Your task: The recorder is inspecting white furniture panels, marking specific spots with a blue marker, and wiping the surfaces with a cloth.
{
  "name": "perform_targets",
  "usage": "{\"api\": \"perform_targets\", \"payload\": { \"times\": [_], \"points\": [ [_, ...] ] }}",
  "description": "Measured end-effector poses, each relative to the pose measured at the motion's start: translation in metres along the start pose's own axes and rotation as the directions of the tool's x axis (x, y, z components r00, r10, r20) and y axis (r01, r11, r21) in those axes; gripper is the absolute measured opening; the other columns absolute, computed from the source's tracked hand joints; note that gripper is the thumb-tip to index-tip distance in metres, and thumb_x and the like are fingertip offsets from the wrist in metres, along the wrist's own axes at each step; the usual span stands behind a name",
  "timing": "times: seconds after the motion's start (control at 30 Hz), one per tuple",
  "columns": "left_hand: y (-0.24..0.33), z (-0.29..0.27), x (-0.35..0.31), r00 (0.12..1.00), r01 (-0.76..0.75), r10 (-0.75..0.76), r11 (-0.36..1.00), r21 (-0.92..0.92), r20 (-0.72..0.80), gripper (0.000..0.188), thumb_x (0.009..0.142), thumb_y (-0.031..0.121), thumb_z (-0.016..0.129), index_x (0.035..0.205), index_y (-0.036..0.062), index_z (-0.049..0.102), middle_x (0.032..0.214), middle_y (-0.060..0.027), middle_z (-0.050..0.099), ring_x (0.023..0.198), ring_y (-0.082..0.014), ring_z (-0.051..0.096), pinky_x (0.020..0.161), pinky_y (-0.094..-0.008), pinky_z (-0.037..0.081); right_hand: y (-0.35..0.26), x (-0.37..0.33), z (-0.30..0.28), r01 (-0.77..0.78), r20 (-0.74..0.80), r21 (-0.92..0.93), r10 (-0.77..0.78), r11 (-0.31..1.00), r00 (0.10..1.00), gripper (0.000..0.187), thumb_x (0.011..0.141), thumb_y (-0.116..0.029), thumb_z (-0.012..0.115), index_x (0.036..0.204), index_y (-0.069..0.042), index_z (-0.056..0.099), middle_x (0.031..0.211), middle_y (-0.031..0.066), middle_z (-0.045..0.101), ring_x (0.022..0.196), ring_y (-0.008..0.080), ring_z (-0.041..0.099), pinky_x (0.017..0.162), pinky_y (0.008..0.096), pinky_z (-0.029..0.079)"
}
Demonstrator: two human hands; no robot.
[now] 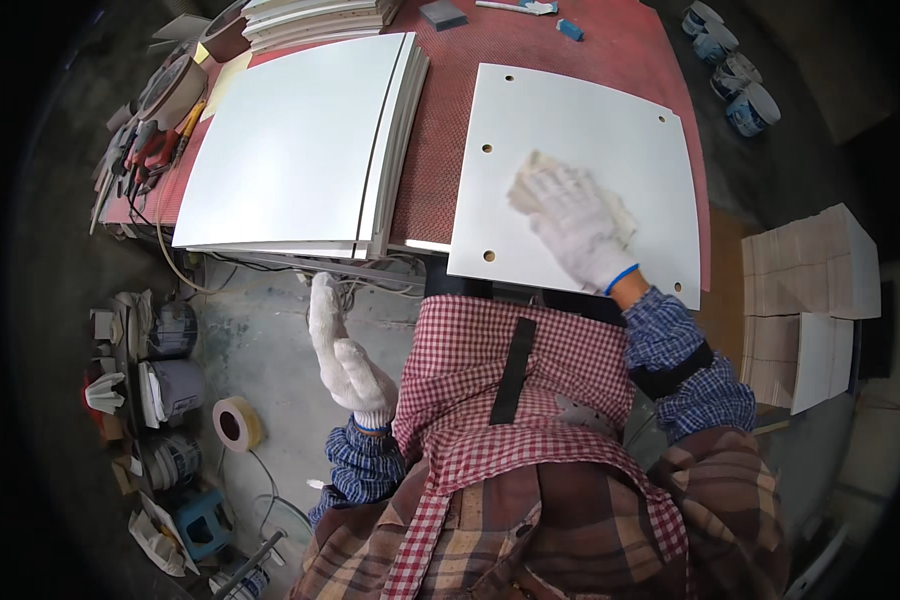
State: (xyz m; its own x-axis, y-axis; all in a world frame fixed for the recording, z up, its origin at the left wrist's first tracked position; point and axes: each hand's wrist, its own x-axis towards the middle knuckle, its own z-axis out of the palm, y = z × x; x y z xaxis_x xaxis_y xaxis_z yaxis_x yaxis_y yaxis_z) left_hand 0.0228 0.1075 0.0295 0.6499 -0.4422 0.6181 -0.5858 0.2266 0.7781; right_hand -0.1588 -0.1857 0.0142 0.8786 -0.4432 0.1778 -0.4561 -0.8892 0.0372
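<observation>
My right hand [577, 225], in a white knit glove with a blue cuff, presses a cream cloth [533, 172] onto a white panel [600, 110]. Small round holes run along the panel's left and right sides. Hand and cloth are slightly blurred. My left hand [341, 345], also gloved, hangs in front of the table's near edge with its fingers stretched out and holds nothing. Closest to it is a stack of white panels [290, 140], whose top board has a dark groove along its right side.
The table has a red textured covering [610, 50]. Pliers [153, 150] and tape rolls lie at its left edge; more boards [315, 22] stand behind. Paint buckets [752, 108] sit at the far right, stacked boards [800, 270] nearer. A tape roll [238, 423] and cables are on the floor.
</observation>
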Motion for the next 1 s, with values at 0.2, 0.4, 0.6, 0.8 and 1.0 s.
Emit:
{"api": "perform_targets", "payload": {
  "times": [0.2, 0.4, 0.6, 0.8, 1.0],
  "points": [
    [0.015, 0.015, 0.000, 0.996, -0.018, 0.019, 1.000, -0.018, 0.087, 0.055, 0.111, 0.020, 0.025, 0.152, -0.0159, 0.032, 0.157, -0.0311, 0.039, 0.148, -0.0402, 0.039, 0.125, -0.0492, 0.030, -0.118, -0.001, -0.016, 0.254, -0.088, 0.310, -0.238, 0.916, 0.967, 0.062, 0.103, -0.046, 0.051, 0.156, -0.014, 0.045, 0.166, 0.0090, 0.038, 0.156, 0.0250, 0.028, 0.130, 0.0486, 0.010],
    [0.008, 0.039, -0.010, 0.993, -0.027, 0.030, 0.999, -0.022, 0.117, 0.052, 0.106, 0.014, 0.031, 0.145, -0.0186, 0.042, 0.149, -0.0339, 0.048, 0.142, -0.0424, 0.047, 0.121, -0.0469, 0.038, -0.050, -0.075, -0.020, -0.026, 0.001, 0.164, 0.026, 0.986, 1.000, 0.061, 0.107, -0.050, 0.039, 0.158, -0.016, 0.043, 0.167, 0.0071, 0.035, 0.157, 0.0233, 0.026, 0.131, 0.0478, 0.008],
    [0.018, 0.082, 0.003, 0.919, -0.200, 0.179, 0.979, 0.024, 0.351, 0.047, 0.100, 0.004, 0.050, 0.143, -0.0145, 0.049, 0.145, -0.0324, 0.053, 0.137, -0.0449, 0.051, 0.116, -0.0498, 0.041, 0.036, -0.170, -0.053, -0.478, -0.065, 0.159, 0.492, 0.864, 0.868, 0.059, 0.106, -0.035, 0.043, 0.160, -0.011, 0.040, 0.165, 0.0097, 0.039, 0.156, 0.0264, 0.025, 0.130, 0.0461, 0.009],
    [0.011, 0.160, 0.027, 0.827, -0.371, 0.214, 0.903, 0.218, 0.520, 0.050, 0.099, 0.024, 0.065, 0.139, -0.0038, 0.056, 0.144, -0.0297, 0.054, 0.136, -0.0500, 0.050, 0.115, -0.0583, 0.039, -0.005, -0.148, -0.057, -0.170, -0.049, 0.198, 0.183, 0.965, 0.982, 0.059, 0.099, -0.031, 0.056, 0.152, -0.006, 0.048, 0.157, 0.0148, 0.045, 0.152, 0.0332, 0.029, 0.128, 0.0537, 0.015],
    [-0.003, 0.182, 0.037, 0.747, -0.382, -0.041, 0.790, 0.480, 0.663, 0.057, 0.092, 0.037, 0.064, 0.131, -0.0036, 0.055, 0.143, -0.0246, 0.047, 0.135, -0.0429, 0.038, 0.113, -0.0652, 0.022, 0.093, -0.102, -0.043, -0.219, 0.079, 0.054, 0.215, 0.974, 0.973, 0.061, 0.103, -0.031, 0.051, 0.157, -0.004, 0.040, 0.166, 0.0159, 0.033, 0.157, 0.0308, 0.021, 0.128, 0.0484, 0.014]
  ]
}}
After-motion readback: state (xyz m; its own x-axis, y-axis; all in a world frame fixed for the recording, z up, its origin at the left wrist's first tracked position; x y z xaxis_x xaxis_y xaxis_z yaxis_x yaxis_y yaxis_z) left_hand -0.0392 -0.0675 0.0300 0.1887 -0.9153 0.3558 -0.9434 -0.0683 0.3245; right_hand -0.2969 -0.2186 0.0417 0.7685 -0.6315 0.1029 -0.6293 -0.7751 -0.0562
